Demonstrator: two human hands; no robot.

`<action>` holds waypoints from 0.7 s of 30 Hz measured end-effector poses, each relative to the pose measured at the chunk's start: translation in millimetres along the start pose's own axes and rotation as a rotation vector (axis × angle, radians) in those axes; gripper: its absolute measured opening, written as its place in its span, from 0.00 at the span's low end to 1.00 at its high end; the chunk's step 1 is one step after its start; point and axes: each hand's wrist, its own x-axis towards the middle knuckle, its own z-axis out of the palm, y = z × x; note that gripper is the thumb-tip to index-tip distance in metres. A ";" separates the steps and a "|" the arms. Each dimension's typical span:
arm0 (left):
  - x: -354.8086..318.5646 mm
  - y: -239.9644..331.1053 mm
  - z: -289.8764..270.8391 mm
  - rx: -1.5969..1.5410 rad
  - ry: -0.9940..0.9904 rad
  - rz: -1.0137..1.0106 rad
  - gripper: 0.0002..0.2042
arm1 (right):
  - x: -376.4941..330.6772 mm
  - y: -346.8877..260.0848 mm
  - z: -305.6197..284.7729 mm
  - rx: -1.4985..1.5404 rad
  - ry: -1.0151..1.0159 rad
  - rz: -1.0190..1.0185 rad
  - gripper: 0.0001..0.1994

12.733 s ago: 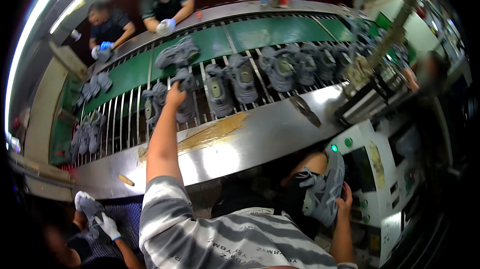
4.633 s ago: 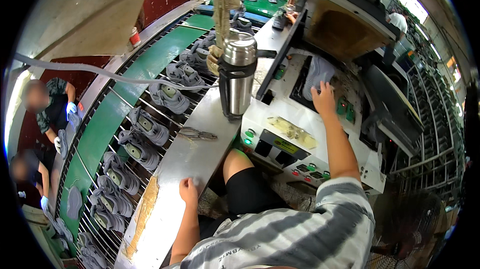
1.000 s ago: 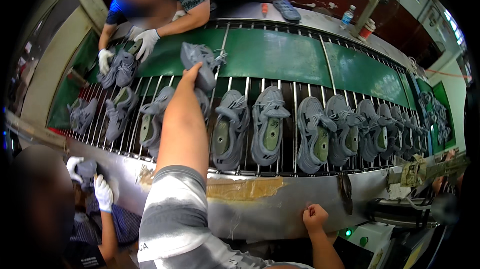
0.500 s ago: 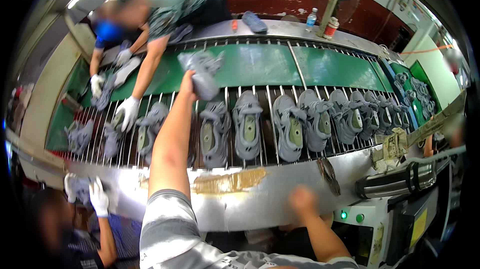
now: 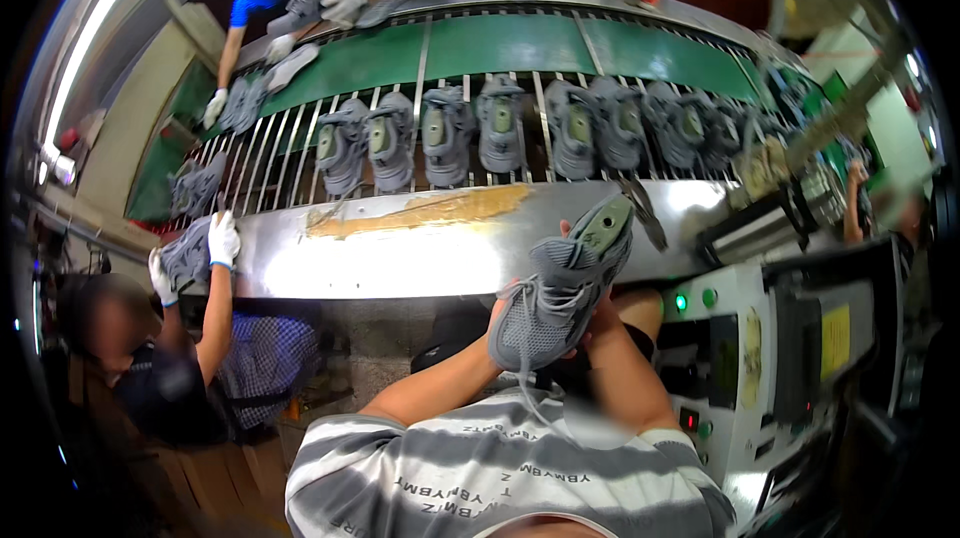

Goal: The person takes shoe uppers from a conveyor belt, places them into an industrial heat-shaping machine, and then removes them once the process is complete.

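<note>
Both my hands hold a grey lace-up sneaker (image 5: pixel 548 313) in front of my chest, above the near side of the metal ledge. My left hand (image 5: pixel 498 312) is closed along the toe end, partly hidden by the shoe. My right hand (image 5: pixel 602 320) grips the other side, its fingers mostly behind the shoe. A green shoe last (image 5: pixel 604 226) with a round hole fills the sneaker's opening, which tilts away to the upper right. One loose lace (image 5: pixel 527 378) hangs down toward my striped shirt.
Several similar grey sneakers stand in a row on the barred conveyor (image 5: pixel 285 173), beyond the metal ledge (image 5: pixel 440 263). Behind runs a green belt (image 5: pixel 500 46). A gloved co-worker (image 5: pixel 150 368) handles a shoe at left; two more work across. A control box (image 5: pixel 690 313) stands at right.
My left arm has drawn back from over the conveyor, bringing a sneaker to my chest. My right hand has joined on it. The view has tilted down; an opposite co-worker's hand has pulled back.
</note>
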 end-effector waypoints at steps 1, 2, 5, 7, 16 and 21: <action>-0.4 -11.9 -1.7 0.001 0.030 -0.036 0.42 | -26.7 -9.7 -6.8 -0.002 -0.003 -0.073 0.31; -3.2 -24.1 -5.2 0.000 0.063 -0.063 0.41 | -50.7 -14.7 -2.7 0.003 0.002 -0.145 0.29; -12.0 -37.8 4.4 -0.013 0.246 -0.062 0.44 | -123.2 -33.2 9.6 -0.001 0.023 -0.397 0.26; 2.1 -39.9 14.0 0.129 0.443 -0.033 0.45 | -151.4 -51.8 9.7 -0.004 -0.138 -0.494 0.25; 148.0 -111.6 -30.4 0.947 0.446 -0.400 0.24 | -311.8 -0.6 59.2 -0.219 0.688 -0.330 0.26; 191.6 -199.3 -61.3 0.949 0.329 -0.652 0.20 | -382.2 32.2 33.2 -0.127 0.660 -0.669 0.38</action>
